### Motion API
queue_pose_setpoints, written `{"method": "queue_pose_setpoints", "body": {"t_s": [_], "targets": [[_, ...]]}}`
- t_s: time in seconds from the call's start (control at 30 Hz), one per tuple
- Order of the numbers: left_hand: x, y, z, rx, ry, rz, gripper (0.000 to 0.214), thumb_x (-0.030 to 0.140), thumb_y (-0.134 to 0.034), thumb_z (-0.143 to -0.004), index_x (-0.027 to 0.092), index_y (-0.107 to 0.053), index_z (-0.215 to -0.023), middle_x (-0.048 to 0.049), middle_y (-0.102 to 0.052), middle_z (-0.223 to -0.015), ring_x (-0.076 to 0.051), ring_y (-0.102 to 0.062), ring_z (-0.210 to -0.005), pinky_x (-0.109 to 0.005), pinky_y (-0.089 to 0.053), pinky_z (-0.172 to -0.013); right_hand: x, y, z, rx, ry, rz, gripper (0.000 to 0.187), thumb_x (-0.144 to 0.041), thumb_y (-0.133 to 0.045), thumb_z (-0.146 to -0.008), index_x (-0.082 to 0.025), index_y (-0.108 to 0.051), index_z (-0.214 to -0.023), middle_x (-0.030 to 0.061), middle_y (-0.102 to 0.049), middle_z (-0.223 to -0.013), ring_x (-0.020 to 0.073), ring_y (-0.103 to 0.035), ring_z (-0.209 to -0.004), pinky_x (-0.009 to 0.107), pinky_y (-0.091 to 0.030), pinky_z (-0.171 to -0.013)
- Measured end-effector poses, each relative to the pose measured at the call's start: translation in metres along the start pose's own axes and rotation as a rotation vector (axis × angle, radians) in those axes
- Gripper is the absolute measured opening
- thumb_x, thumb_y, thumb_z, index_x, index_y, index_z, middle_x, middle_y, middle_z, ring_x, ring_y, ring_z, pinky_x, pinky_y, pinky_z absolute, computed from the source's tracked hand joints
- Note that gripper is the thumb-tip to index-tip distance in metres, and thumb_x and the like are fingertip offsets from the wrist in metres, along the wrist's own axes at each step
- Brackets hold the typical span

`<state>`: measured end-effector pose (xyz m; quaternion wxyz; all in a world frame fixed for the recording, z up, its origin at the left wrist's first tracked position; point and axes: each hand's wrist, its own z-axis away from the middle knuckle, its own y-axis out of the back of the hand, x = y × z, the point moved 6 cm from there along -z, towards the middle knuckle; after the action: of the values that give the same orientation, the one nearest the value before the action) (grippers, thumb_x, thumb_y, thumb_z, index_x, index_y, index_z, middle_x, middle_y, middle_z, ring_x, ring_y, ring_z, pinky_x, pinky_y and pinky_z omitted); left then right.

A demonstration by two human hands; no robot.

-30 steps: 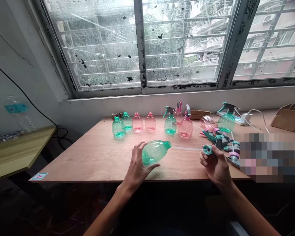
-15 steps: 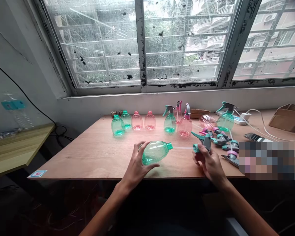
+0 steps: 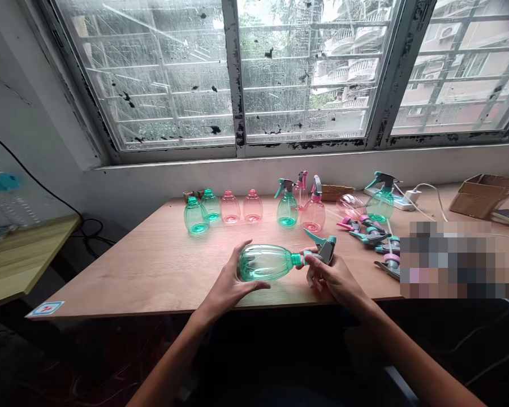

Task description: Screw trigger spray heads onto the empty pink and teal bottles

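Observation:
My left hand is closed round the base of a clear green bottle, which lies on its side in the air above the table. In my right hand is a grey and teal spray trigger head, its collar up against the bottle's neck. Its dip tube reaches into the bottle. Whether the threads have caught, I cannot tell. Some of my right fingers are hidden behind the head.
Green and pink open bottles stand at the table's back left. Assembled spray bottles are near the middle and a green one farther right. Loose trigger heads lie to the right, by a blurred patch. A cardboard box sits behind.
My right hand has moved left with the trigger head, and the tube has slid into the bottle until the collar meets the neck. My view has shifted slightly right.

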<state>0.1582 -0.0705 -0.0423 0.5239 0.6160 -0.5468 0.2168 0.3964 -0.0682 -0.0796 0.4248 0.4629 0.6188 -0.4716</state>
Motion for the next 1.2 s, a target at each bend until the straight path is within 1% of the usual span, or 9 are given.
{"method": "queue_pose_setpoints", "body": {"t_s": [0.13, 0.3, 0.47, 0.67, 0.77, 0.83, 0.93, 1.07, 1.2], "targets": [[-0.003, -0.005, 0.002, -0.034, 0.071, 0.106, 0.108, 0.032, -0.09, -0.064, 0.03, -0.029, -0.152, -0.0149, -0.053, -0.139, -0.033, -0.056, -0.127, -0.048, -0.055, -0.1, 0.006, 0.002, 0.004, -0.035, -0.027, 0.035, 0.044, -0.043, -0.085, -0.075, -0.018, -0.061, -0.102, -0.0009, -0.067, -0.054, 0.013, -0.055, -0.039, 0.021, -0.038, -0.038], [0.001, -0.006, 0.003, -0.051, 0.076, 0.166, 0.104, 0.027, -0.088, -0.067, 0.03, -0.031, -0.154, -0.0146, -0.047, -0.149, -0.033, -0.048, -0.138, -0.05, -0.047, -0.11, 0.0, 0.0, 0.006, -0.03, 0.022, 0.096, 0.042, -0.042, -0.085, -0.075, -0.017, -0.063, -0.1, 0.0024, -0.071, -0.063, 0.0144, -0.058, -0.044, 0.024, -0.041, -0.041], [-0.001, -0.008, 0.008, -0.13, 0.103, 0.277, 0.093, 0.029, -0.08, -0.078, 0.035, -0.027, -0.154, -0.0125, -0.043, -0.154, -0.032, -0.052, -0.135, -0.049, -0.049, -0.108, -0.005, 0.003, 0.009, 0.003, 0.071, 0.059, 0.037, -0.045, -0.081, -0.08, -0.02, -0.06, -0.097, 0.0034, -0.074, -0.073, 0.0147, -0.06, -0.045, 0.026, -0.043, -0.042], [-0.009, -0.011, 0.009, -0.163, 0.115, 0.212, 0.11, 0.03, -0.086, -0.072, 0.033, -0.018, -0.158, -0.0148, -0.049, -0.148, -0.032, -0.057, -0.13, -0.052, -0.047, -0.11, -0.008, 0.005, 0.011, 0.015, 0.091, 0.116, 0.035, -0.048, -0.075, -0.084, -0.019, -0.061, -0.098, -0.0013, -0.067, -0.06, 0.0118, -0.048, -0.037, 0.025, -0.032, -0.037], [-0.006, -0.012, 0.009, -0.187, 0.082, 0.205, 0.109, 0.029, -0.085, -0.074, 0.035, -0.015, -0.158, -0.0145, -0.048, -0.149, -0.031, -0.058, -0.128, -0.051, -0.049, -0.108, -0.009, 0.004, 0.01, 0.002, 0.094, 0.113, 0.035, -0.047, -0.079, -0.081, -0.018, -0.062, -0.094, -0.0013, -0.065, -0.064, 0.0115, -0.05, -0.042, 0.026, -0.036, -0.042], [-0.002, -0.012, 0.01, -0.205, 0.065, 0.235, 0.114, 0.028, -0.086, -0.073, 0.037, -0.011, -0.158, -0.0142, -0.041, -0.154, -0.031, -0.057, -0.128, -0.051, -0.048, -0.108, -0.006, 0.003, 0.009, -0.016, 0.077, 0.092, 0.035, -0.044, -0.081, -0.079, -0.018, -0.062, -0.094, -0.001, -0.066, -0.067, 0.0119, -0.053, -0.047, 0.026, -0.039, -0.046], [0.0, -0.011, 0.011, -0.208, 0.081, 0.263, 0.111, 0.032, -0.083, -0.076, 0.037, -0.009, -0.159, -0.014, -0.03, -0.161, -0.035, -0.046, -0.139, -0.053, -0.04, -0.114, -0.002, 0.004, 0.008, -0.06, 0.067, 0.075, 0.034, -0.042, -0.081, -0.08, -0.019, -0.063, -0.097, -0.0021, -0.063, -0.065, 0.0129, -0.054, -0.051, 0.026, -0.042, -0.048], [0.0, -0.01, 0.011, -0.212, 0.111, 0.244, 0.095, 0.039, -0.073, -0.086, 0.032, -0.014, -0.159, -0.0139, -0.027, -0.164, -0.036, -0.033, -0.148, -0.052, -0.034, -0.118, 0.002, 0.004, 0.007, -0.116, 0.063, 0.099, 0.036, -0.04, -0.08, -0.082, -0.018, -0.064, -0.105, -0.0034, -0.061, -0.059, 0.013, -0.052, -0.05, 0.026, -0.042, -0.048], [0.001, -0.013, 0.012, -0.233, 0.086, 0.238, 0.105, 0.032, -0.078, -0.082, 0.036, -0.008, -0.159, -0.012, -0.038, -0.157, -0.032, -0.047, -0.139, -0.051, -0.038, -0.116, 0.001, 0.004, 0.008, -0.133, 0.079, 0.106, 0.033, -0.039, -0.079, -0.084, -0.017, -0.064, -0.104, -0.0036, -0.061, -0.058, 0.0124, -0.053, -0.049, 0.025, -0.042, -0.048]]}}
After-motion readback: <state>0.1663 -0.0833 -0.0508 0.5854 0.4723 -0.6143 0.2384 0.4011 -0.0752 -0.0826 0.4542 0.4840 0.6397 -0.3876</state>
